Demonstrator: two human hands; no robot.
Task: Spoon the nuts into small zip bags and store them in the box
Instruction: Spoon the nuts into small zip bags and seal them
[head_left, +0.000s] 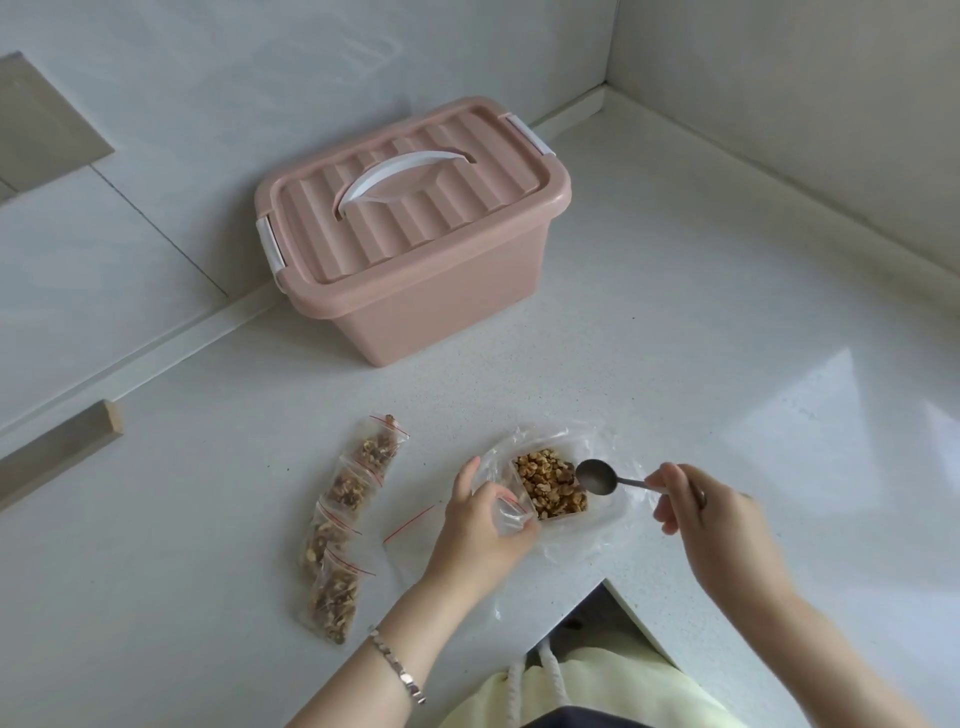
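Pale yellow clothing (613, 686) with two white cords (519, 680) filled the near edge, under a notch in the white counter (727, 338). A silver bracelet (397, 667) sat on the left wrist.

The left hand (478, 530) had its fingers curled round a small empty zip bag (511, 514), holding it against the near left corner of a clear tub (566, 514). That tub held the loose nuts (550, 483) and sat on a crumpled plastic sheet (597, 535).

The right hand (711, 525) pinched the handle of a metal spoon (597, 478) between thumb and fingertips, the other fingers curled under. The spoon's bowl looked empty and lay at the right edge of the nuts; whether it touched them could not be told.

Left of the left hand, four filled bags (343, 525) lay in an overlapping row running from near to far. Another flat bag (410, 525) with a red strip lay between that row and the hand.

Far across the counter, against the wall, stood the pink box (415, 291), its ribbed lid (457, 197) on, white handle (400, 174) folded flat. A wooden block (57, 447) lay at the far left.
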